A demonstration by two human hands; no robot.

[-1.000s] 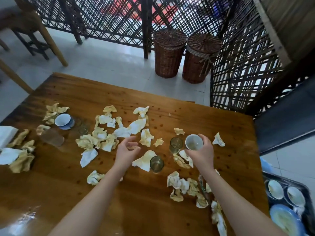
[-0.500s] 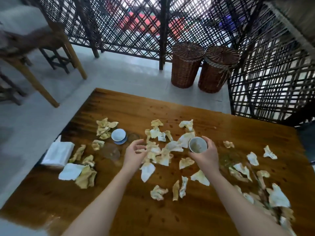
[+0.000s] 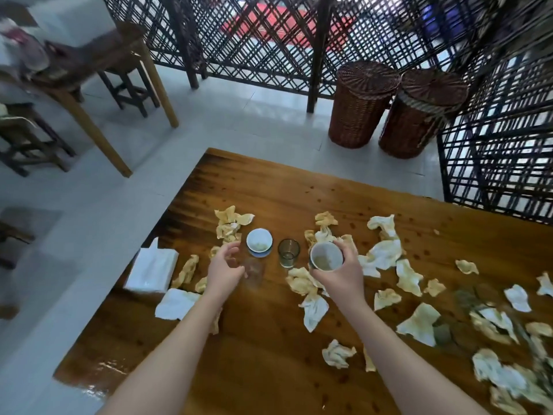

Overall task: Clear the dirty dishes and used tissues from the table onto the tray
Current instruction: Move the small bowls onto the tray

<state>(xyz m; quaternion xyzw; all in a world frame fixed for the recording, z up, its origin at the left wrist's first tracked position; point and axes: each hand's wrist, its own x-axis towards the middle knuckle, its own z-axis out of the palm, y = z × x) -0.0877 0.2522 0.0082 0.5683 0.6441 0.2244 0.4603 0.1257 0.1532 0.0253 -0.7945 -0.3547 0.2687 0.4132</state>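
Pale tiled floor point(image 3: 89, 223), dark lattice screens point(image 3: 269, 40)

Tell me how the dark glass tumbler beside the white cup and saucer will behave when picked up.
The dark glass tumbler looks like rigid, see-through glass, so probably fragile if knocked. It seems nearly empty, so likely light. It stands upright on the glossy table; its smooth walls may slip when gripped.

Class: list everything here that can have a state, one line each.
White cup: upright, gripped by right hand, dregs inside.
Left hand: open, holding nothing.
Small bowl: upright on table, dregs inside.
Tinted glass: upright, standing free.
Wicker baskets: lids on.
Tissues: crumpled, scattered on table.
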